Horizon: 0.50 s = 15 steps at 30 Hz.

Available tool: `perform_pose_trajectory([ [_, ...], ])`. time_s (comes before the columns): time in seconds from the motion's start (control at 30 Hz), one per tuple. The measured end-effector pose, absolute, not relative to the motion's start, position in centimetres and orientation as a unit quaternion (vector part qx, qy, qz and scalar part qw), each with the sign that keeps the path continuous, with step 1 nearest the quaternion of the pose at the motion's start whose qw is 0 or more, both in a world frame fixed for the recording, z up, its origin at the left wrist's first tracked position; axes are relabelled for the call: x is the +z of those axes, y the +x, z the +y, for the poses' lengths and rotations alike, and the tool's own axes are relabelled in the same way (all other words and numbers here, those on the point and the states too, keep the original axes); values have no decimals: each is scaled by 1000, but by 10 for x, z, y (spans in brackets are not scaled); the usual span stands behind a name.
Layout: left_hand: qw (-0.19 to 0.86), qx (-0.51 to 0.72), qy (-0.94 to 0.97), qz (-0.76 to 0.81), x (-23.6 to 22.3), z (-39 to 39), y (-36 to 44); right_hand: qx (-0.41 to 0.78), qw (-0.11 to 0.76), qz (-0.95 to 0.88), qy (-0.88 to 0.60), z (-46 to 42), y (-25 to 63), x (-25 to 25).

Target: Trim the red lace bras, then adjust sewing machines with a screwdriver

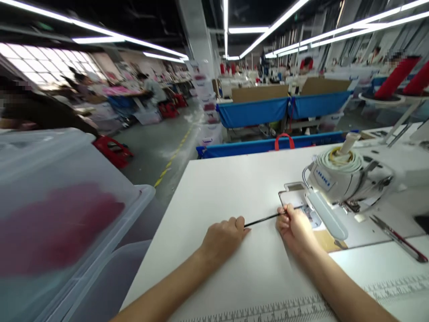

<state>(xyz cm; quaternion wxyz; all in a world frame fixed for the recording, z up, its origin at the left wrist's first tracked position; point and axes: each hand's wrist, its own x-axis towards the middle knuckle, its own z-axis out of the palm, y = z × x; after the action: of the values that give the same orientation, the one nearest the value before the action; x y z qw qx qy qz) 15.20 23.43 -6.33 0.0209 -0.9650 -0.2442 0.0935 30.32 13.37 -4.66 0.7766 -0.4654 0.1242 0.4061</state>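
Both my hands rest on a white sewing table (pixel 221 197). My left hand (pixel 224 238) is closed in a pinch on one end of a thin black strap (pixel 263 219). My right hand (pixel 295 228) is closed on the strap's other end, just in front of the metal needle plate (pixel 293 197). The strap runs taut between the two hands and on toward the needle. The white sewing machine head (pixel 345 179) stands directly right of my right hand, with a coil of white cord on top of it.
Red-handled scissors (pixel 398 238) lie on the table at the right. A clear plastic bin (pixel 60 214) with red fabric inside stands at the left. A printed ruler (pixel 301 308) runs along the table's near edge. Blue fabric troughs (pixel 281 109) and other workers are farther back.
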Motion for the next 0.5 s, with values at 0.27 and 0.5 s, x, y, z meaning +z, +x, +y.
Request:
perform_pose_trajectory([
  [0.27,-36,81,-941,-327,-52,209,131,415,795,42,-440,123,292,-56],
  [0.5,54,-30,-923,-380,-45,165,92,471,768,16,-433,114,279,-65],
])
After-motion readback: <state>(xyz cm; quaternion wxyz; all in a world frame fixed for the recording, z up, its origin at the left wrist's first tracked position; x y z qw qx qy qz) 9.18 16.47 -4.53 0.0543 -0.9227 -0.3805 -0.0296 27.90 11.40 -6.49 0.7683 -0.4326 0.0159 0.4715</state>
